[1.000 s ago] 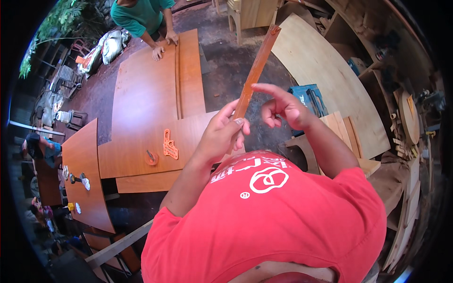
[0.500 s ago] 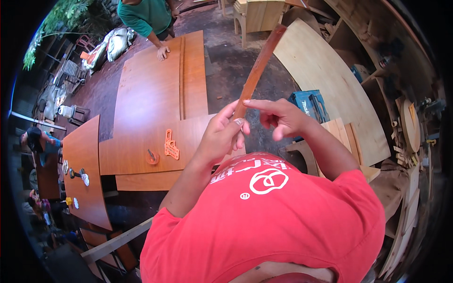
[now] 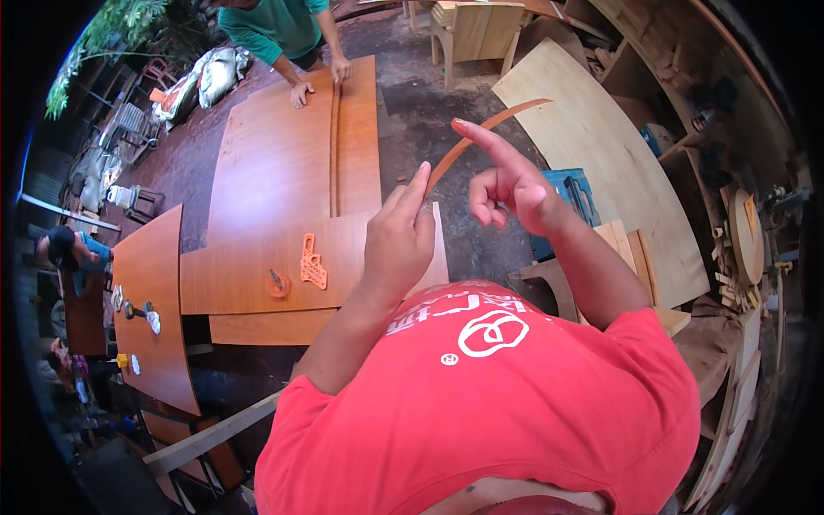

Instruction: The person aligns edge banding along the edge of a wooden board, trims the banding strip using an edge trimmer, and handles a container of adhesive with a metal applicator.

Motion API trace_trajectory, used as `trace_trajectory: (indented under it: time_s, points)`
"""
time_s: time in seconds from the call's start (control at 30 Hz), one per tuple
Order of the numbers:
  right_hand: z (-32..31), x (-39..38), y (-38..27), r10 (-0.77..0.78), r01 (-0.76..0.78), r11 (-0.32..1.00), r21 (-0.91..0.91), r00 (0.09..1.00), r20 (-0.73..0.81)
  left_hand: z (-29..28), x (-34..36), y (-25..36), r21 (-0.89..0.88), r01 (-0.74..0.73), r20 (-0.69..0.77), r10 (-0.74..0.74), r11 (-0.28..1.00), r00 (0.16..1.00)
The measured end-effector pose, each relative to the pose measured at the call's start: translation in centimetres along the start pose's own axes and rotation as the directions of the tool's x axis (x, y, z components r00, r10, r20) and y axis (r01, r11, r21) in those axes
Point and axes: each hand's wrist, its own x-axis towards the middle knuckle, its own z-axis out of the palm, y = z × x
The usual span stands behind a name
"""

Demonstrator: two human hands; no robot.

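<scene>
My left hand (image 3: 399, 232) is closed on the lower end of a thin reddish-brown wood strip (image 3: 493, 123). The strip turns its narrow edge toward me and curves up to the right. My right hand (image 3: 511, 180) holds nothing. Its index finger points up and left beside the strip, with an orange-brown smear on the tip, while the other fingers are loosely bent. Left of my left hand, an orange pistol-shaped plastic piece (image 3: 313, 262) and a round orange item (image 3: 277, 285) with a dark shaft lie on a brown wood panel (image 3: 232, 287).
Across a large panel (image 3: 275, 163), a person in a green shirt (image 3: 279, 34) rests both hands near a raised strip. On my right are a teal case (image 3: 573, 193) and a pale curved board (image 3: 601, 163). Another panel (image 3: 163, 343) carrying small items stands at left.
My left hand has turned over, tipping the strip to the right and edge-on. My right index finger has lifted off it. The other person's second hand has come onto the large panel.
</scene>
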Motion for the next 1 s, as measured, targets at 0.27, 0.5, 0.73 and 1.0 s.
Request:
trace_trajectory:
  time_s: [0.27,0.5,0.73,1.0]
  points:
    - [0.3,0.5,1.0,0.025,-0.025,0.999,0.028,1.000,0.010,-0.1,0.1,-0.3,0.071,-0.081,-0.085,0.087,0.994,0.993]
    - [2.3,0.2,1.8,0.071,-0.085,0.987,0.136,0.992,0.107,0.7,0.4,-2.3,-0.091,-0.141,-0.125,0.129,0.986,0.984]
    - [0.7,-0.6,1.3,0.014,-0.018,0.993,0.116,0.999,0.030,-0.6,0.7,-1.7,-0.613,0.637,0.533,-0.350,0.467,0.770]
    - [-1.8,-0.5,1.2,0.017,-0.041,0.793,-0.607,0.999,-0.045,-1.3,1.0,-1.1,-0.715,0.669,0.641,-0.191,0.204,0.744]
